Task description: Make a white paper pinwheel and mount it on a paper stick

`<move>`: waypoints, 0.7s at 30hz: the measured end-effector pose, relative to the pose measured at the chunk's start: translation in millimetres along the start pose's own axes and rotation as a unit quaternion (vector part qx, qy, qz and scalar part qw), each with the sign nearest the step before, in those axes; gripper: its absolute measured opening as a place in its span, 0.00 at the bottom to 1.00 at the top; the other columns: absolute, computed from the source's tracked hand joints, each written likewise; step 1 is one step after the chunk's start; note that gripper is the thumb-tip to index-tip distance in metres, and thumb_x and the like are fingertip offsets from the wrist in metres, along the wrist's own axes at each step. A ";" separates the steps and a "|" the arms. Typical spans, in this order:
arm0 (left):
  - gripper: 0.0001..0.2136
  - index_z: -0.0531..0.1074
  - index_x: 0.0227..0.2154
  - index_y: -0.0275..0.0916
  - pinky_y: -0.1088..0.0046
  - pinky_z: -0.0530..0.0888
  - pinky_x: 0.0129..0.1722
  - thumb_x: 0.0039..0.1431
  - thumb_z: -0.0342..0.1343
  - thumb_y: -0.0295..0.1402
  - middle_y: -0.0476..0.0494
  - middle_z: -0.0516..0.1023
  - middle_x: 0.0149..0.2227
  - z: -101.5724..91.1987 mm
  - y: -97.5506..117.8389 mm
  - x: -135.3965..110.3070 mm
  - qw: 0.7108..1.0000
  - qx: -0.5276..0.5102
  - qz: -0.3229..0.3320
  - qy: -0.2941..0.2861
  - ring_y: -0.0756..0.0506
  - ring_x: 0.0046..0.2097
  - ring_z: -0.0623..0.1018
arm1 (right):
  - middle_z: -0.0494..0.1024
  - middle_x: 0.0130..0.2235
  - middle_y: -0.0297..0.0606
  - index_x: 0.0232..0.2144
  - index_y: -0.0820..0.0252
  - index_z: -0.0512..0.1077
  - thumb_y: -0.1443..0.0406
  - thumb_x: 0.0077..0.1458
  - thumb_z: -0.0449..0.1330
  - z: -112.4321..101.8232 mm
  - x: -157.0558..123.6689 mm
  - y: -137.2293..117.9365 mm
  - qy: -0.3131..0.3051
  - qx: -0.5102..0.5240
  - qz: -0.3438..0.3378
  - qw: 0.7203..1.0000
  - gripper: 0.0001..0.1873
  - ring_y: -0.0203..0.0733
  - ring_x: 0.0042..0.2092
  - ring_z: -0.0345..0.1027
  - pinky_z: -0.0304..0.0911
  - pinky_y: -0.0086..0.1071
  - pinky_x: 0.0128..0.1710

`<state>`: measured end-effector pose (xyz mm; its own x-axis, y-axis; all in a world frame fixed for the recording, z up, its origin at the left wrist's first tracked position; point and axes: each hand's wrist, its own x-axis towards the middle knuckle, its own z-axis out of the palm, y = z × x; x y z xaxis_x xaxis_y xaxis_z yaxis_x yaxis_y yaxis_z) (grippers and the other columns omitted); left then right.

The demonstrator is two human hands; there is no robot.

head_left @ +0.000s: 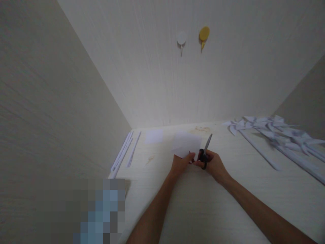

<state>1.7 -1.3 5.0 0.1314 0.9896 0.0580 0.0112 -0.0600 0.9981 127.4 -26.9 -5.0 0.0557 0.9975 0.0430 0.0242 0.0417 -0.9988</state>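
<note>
A sheet of white paper (187, 142) is pinched at its near edge by my left hand (182, 163), thumb on top. In my right hand (214, 164) is a pair of scissors (207, 144) with black handles, its blades pointing up and away from me. The blades look closed and lie to the right of the paper, apart from it. My right fingertips come close to the paper's near corner beside my left thumb; whether they touch it I cannot tell.
Rolled paper sticks (122, 152) lie at the left. A square of paper (154, 136) lies near the back wall. Several paper pinwheels (274, 130) on sticks are heaped at the right. White (181, 38) and yellow hooks (204, 34) are on the wall. A blurred patch covers the lower left.
</note>
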 end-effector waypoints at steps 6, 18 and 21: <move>0.04 0.68 0.16 0.37 0.73 0.69 0.26 0.38 0.56 0.31 0.49 0.72 0.19 0.1 2.5 0.2 0.999 -0.006 -0.030 0.009 0.49 0.24 0.72 | 0.67 0.22 0.29 0.22 0.61 0.65 0.63 0.32 0.64 0.0 0.7 0.1 0.044 0.031 -0.002 0.999 0.13 0.32 0.23 0.60 0.56 0.25 0.23; 0.11 0.71 0.26 0.35 0.65 0.69 0.36 0.41 0.54 0.38 0.40 0.75 0.31 -20.3 2.9 10.9 0.937 -0.334 -0.099 0.015 0.43 0.35 0.74 | 0.69 0.24 0.30 0.24 0.61 0.68 0.66 0.33 0.64 -2.9 2.8 8.4 0.109 0.074 -0.006 0.991 0.11 0.32 0.26 0.60 0.55 0.25 0.24; 0.10 0.71 0.27 0.35 0.66 0.69 0.35 0.38 0.57 0.34 0.39 0.75 0.30 -19.2 0.7 11.1 0.947 -0.304 -0.099 0.025 0.43 0.32 0.74 | 0.69 0.24 0.30 0.23 0.61 0.69 0.66 0.31 0.64 -3.1 4.8 10.2 0.124 0.090 -0.009 0.988 0.12 0.32 0.25 0.60 0.55 0.26 0.23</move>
<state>-15.9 12.2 6.7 0.1395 0.9794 -0.1459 -0.5449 0.1989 0.8146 131.0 -21.9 -14.9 0.2996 0.9531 0.0432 -0.1489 0.0914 -0.9846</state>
